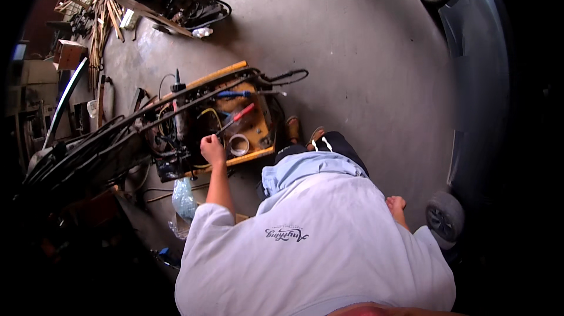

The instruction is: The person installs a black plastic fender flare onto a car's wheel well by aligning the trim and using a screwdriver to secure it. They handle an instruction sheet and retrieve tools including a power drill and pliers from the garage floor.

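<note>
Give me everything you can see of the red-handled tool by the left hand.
The red-handled tool is slim and straight, with a bright red grip, plastic by its look, and a thinner dark shaft. It slants over the yellow tray, grip toward the picture's upper right, shaft running down to the curled left hand. The fingers seem to meet the shaft, but the contact is unclear. Its tip cannot be made out.

White short-sleeved shirt [329, 216], dark chest lettering [286, 235]; dark bottoms [345, 146], white drawstrings [327, 144], brown sandals [293, 128]
</note>
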### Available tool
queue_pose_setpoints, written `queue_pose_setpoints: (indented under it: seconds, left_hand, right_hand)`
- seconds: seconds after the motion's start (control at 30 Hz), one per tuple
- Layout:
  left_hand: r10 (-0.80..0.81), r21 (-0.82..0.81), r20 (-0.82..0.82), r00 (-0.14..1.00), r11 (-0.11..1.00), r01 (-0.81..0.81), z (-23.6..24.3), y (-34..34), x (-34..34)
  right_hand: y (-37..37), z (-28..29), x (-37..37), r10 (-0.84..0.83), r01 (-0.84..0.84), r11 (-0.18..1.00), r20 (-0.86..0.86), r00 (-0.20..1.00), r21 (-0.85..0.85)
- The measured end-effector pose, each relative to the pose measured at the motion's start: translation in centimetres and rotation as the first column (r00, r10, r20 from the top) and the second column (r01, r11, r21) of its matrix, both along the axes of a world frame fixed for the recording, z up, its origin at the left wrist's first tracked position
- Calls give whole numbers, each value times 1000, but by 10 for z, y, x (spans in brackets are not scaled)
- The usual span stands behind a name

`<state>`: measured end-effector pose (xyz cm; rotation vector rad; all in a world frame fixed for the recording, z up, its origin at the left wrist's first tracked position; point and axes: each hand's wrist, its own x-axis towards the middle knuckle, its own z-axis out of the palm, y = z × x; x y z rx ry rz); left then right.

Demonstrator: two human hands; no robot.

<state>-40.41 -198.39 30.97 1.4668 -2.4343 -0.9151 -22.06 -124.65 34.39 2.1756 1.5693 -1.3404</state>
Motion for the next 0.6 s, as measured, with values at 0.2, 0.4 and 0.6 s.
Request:
queue_pose_setpoints:
  seconds: [0.2,0.4,0.6]
  left_hand:
    - [-46,437,-286,957,883,173,2,83,-92]
    - [-119,316,-487,865,900,301,8,134,-250]
    - [76,579,-392,917,795,182,9,136,-380]
  right_hand:
    - [-38,-35,-143,438,-440,894,-35,898,-85]
    - [-20,-22,-393,794,-791,605,0,608,94]
    - [31,-4,-622,870,-866,490,6,493,103]
